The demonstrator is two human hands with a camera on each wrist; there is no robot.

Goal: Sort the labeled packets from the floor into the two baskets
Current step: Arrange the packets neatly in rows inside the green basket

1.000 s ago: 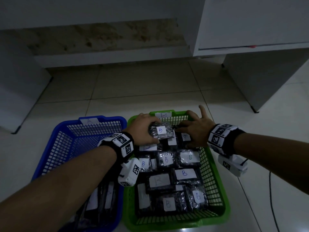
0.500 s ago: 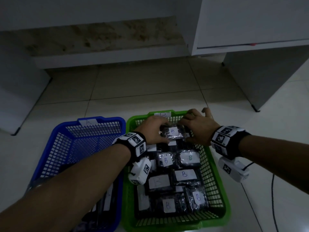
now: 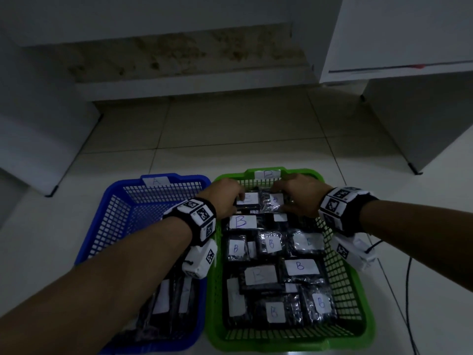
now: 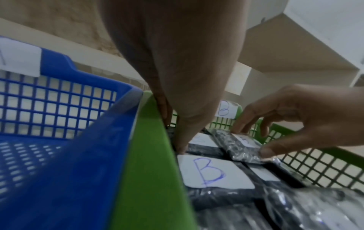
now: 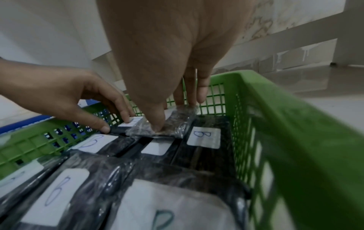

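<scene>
small crinkly clear-wrapped dark packet with a white "b" label (image 3: 271, 201) sits at the far end of the green plastic mesh basket (image 3: 343, 285), on top of other packets, near the far wall with its white "b" tag (image 3: 268, 173). right hand (image 3: 300, 194) pinches it: thumb at the near edge, fingertips (image 5: 189, 99) at the far edge against the mesh. just left of it, touching, a flat dark packet with a larger white label (image 3: 247, 200). left hand (image 3: 222, 198) is on that one, thumb at its near edge, a finger on the label, fingers bent around it; looks like a grip, though the wrist view is partly blocked by the palm.

rest of the green basket is packed with dark wrapped packets labelled "b" (image 3: 302, 268), laid flat in rough rows to the near wall. one big "b" label (image 4: 214, 171) lies directly near-side of the left thumb.

blue plastic mesh basket (image 3: 115, 216) stands touching the green one on its left side, white "a" tag (image 3: 156, 181) on the far rim, a few dark packets with white labels (image 3: 163, 298) at its near end, mostly hidden under the left forearm.

both baskets on a pale tiled floor (image 3: 204, 139). white cabinet (image 3: 409, 47) to the far right, stained wall behind. black cable (image 3: 409, 290) runs along the floor right of the green basket. tagged wristbands with cameras on both wrists.
</scene>
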